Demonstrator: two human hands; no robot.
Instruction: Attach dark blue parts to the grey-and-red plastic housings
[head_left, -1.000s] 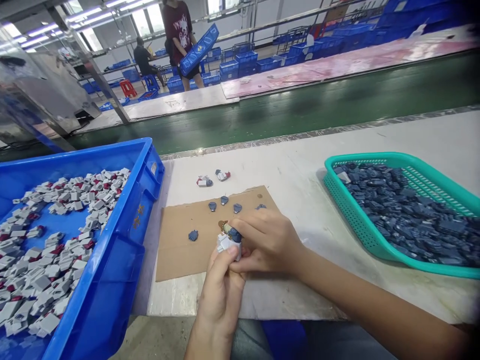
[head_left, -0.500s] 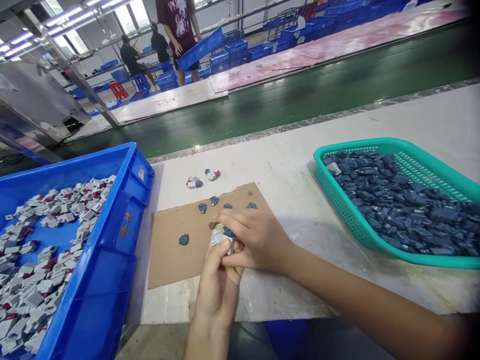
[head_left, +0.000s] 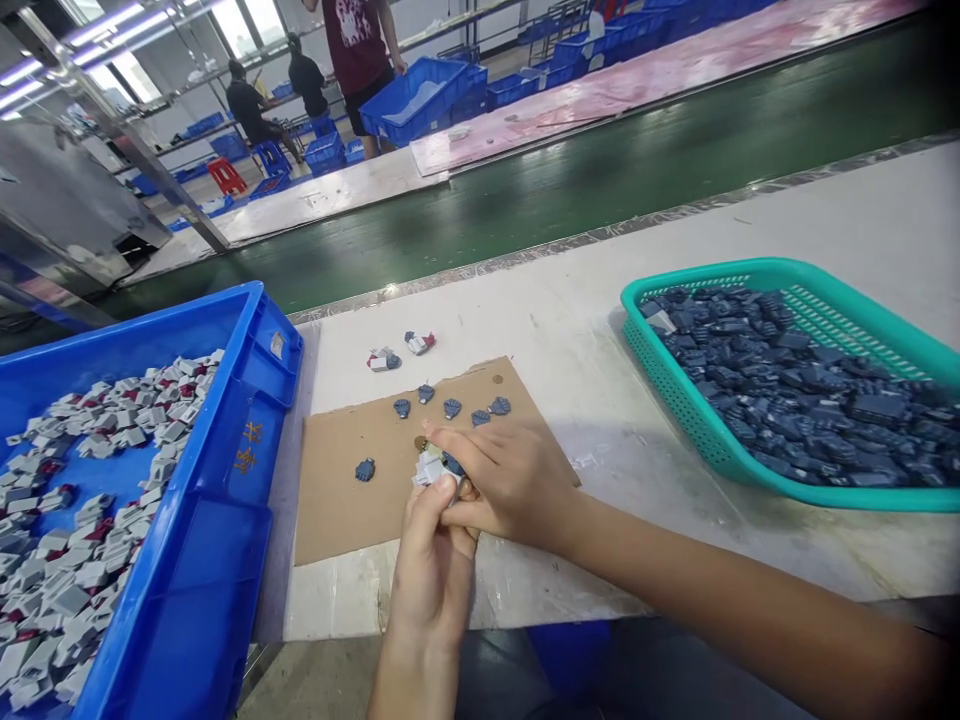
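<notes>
Both hands meet over the brown cardboard sheet [head_left: 352,510]: left hand [head_left: 431,560] grips the small grey-and-white plastic piece [head_left: 429,468], right hand [head_left: 510,480] pinches it from above. Yellow characters mark the blue plastic crate [head_left: 247,450], unreadable. Loose dark-blue caps [head_left: 450,408] lie just beyond; the teal mesh basket [head_left: 675,400] sits well right on the white tabletop [head_left: 585,350].
</notes>
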